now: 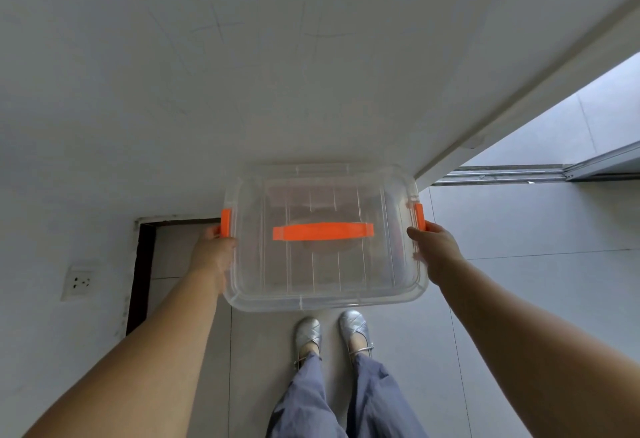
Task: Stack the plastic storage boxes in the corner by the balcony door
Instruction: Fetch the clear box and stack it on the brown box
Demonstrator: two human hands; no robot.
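Head view, looking down. We hold a clear, rectangular plastic storage box [325,264] with rounded corners by its two short sides, level and off the pale grey tiled floor [519,299]. Our left hand [214,254] is curled closed against the box's left side, fingers wrapped under the rim just below the left orange latch [225,223]. Our right hand [434,247] is likewise closed on the right side, its thumb lying beside the right orange latch [419,216]. A flat orange carrying handle [323,231] lies across the middle of the transparent ribbed lid. What lies inside or beneath the box we cannot tell; only a dim brownish shape shows through the plastic.

The box sits close against the white wall [242,74], near the corner where the wall meets the white door frame [519,98]. The metal sliding-door track [502,174] runs along the floor to the right of the box. Low on the wall at left are a white wall socket [79,282] and a dark rectangular opening [145,264]. Below the box we see two silver flat shoes [332,333] and grey-blue trouser legs [346,399].
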